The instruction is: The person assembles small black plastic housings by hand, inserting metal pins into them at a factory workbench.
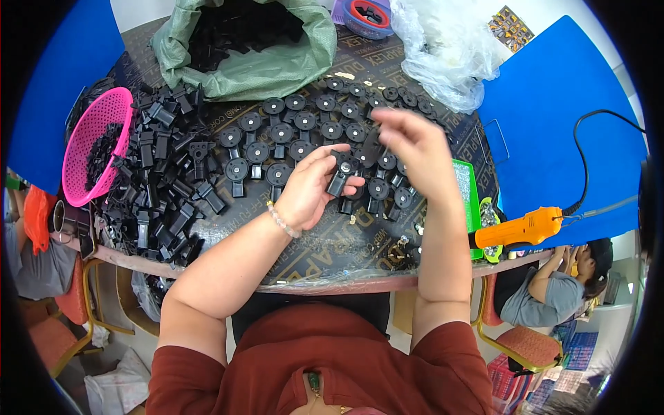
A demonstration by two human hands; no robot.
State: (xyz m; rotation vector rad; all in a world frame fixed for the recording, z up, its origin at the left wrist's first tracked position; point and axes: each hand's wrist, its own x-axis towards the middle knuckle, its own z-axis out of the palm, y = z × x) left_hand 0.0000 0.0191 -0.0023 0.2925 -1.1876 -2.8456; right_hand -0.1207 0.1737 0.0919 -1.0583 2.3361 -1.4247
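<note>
My left hand [315, 181] is closed around a small black plastic part with a square stem and a silver metal piece at its top [344, 169]. To its right my right hand [415, 149] is raised over the table, its fingers bent and smeared by motion. Whether it holds anything does not show. Beneath and beyond both hands stand rows of black round-headed plastic pieces [281, 133], each with a silver centre and a short stem. Left of my left forearm lies a heap of loose black square-stemmed parts [166, 159].
A pink basket [128, 117] with small black parts leans at the left. Behind are a green sack [319, 52] of black pieces and clear plastic bags [443, 55]. On the right are a green tray [476, 207] of small metal pieces and an orange corded power screwdriver [529, 227]. A person [543, 297] sits beyond.
</note>
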